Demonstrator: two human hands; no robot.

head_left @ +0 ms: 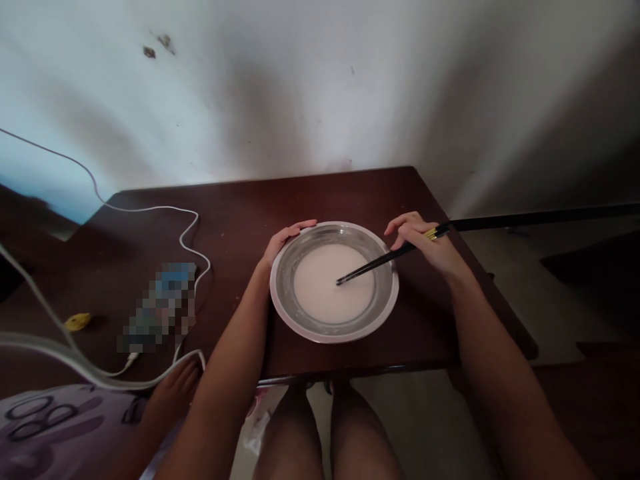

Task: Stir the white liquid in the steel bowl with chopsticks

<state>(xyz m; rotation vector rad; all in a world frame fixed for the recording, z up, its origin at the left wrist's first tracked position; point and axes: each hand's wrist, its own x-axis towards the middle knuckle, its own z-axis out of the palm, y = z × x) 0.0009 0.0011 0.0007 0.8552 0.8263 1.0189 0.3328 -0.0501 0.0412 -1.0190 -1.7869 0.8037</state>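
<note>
A wide metal bowl stands on the dark table, with a milky white liquid in it. My left hand curves around the bowl's far left side, its fingers along the rim. Black chopsticks with gold-marked ends are gripped in my right hand, to the right of the bowl. They slant down over the near-right rim, and their tips are at the liquid's surface near the middle. Whether the tips dip below the surface, I cannot tell.
On the dark red-brown table, a blurred-out phone-like device lies left, joined to a white cable. A small yellow object lies farther left. Another person's hand rests at the near left edge. A wall stands behind the table.
</note>
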